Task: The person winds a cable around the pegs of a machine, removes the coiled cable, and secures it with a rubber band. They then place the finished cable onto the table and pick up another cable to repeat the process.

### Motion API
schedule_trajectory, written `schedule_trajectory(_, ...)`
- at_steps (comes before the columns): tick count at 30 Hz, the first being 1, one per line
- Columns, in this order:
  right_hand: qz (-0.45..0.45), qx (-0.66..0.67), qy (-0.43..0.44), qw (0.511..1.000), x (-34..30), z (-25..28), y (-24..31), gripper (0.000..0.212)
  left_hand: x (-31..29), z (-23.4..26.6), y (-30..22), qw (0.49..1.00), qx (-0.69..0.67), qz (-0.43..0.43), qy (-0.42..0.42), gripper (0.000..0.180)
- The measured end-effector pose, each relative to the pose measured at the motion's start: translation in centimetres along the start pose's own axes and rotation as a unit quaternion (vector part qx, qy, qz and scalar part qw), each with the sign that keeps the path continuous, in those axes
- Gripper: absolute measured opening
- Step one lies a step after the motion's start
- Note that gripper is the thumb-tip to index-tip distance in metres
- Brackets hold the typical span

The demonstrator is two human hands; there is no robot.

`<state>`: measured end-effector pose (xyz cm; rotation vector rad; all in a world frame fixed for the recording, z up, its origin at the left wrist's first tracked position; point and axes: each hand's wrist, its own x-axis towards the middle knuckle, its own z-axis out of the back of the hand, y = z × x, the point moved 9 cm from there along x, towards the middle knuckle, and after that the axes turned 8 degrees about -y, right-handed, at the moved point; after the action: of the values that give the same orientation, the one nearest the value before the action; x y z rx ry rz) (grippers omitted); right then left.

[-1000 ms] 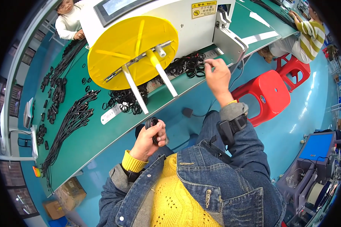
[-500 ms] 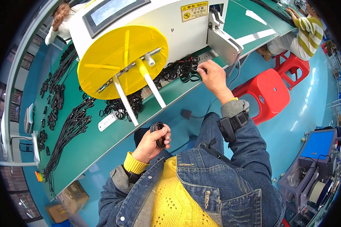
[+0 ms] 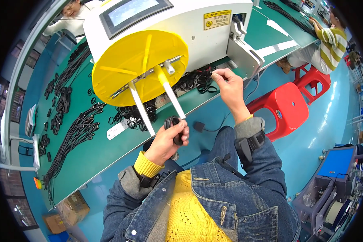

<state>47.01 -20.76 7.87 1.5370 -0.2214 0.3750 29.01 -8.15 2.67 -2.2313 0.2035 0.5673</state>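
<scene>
My left hand [image 3: 165, 141] is closed around a small coil of black cable [image 3: 171, 123], just below the ends of the two pale rods on the winding machine [image 3: 197, 48]. These rods [image 3: 141, 109] stick out from a round yellow disc [image 3: 121, 56] on the machine's front. My right hand [image 3: 232, 90] hovers at the table edge, thumb and forefinger pinched together beside a heap of black loops [image 3: 193, 82]. Whatever may be between those fingertips is too small to make out. More black loops [image 3: 125, 115] lie under the disc.
Bundles of black cables [image 3: 74, 133] cover the left of the green table [image 3: 78, 165], near a white tag [image 3: 117, 129]. A metal bracket [image 3: 244, 52] juts from the machine's right side. Red stools [image 3: 282, 105] stand at right. Two people [image 3: 330, 44] sit beyond.
My left hand has risen toward the rods with the coil. My right hand stays pinched by the loops, its wrist turned more upright. The view has shifted slightly.
</scene>
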Motion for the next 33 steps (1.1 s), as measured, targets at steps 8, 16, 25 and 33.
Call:
schedule_trajectory(8, 0.018, 0.086, 0.124, 0.988, -6.7, -5.5, 4.2, 0.005, 2.5, 1.0, -2.4, 0.99, -0.111, -0.068, -0.061, 0.013)
schedule_trajectory(16, -0.236, 0.212, 0.187, 0.93, -9.4, -10.2, -1.3, 0.007, 3.3, 5.0, -3.5, 0.972, -0.083, -0.159, -0.152, 0.014)
schedule_trajectory(25, -0.298, 0.239, 0.146, 0.913, -9.3, -10.3, -2.4, 0.012, 2.7, 5.6, -4.6, 0.956, -0.049, -0.212, -0.199, 0.016)
schedule_trajectory(33, -0.301, 0.327, 0.286, 0.849, -12.9, -8.7, 2.0, 0.014, 0.0, 2.9, -3.5, 0.985, -0.038, -0.16, -0.049, 0.016)
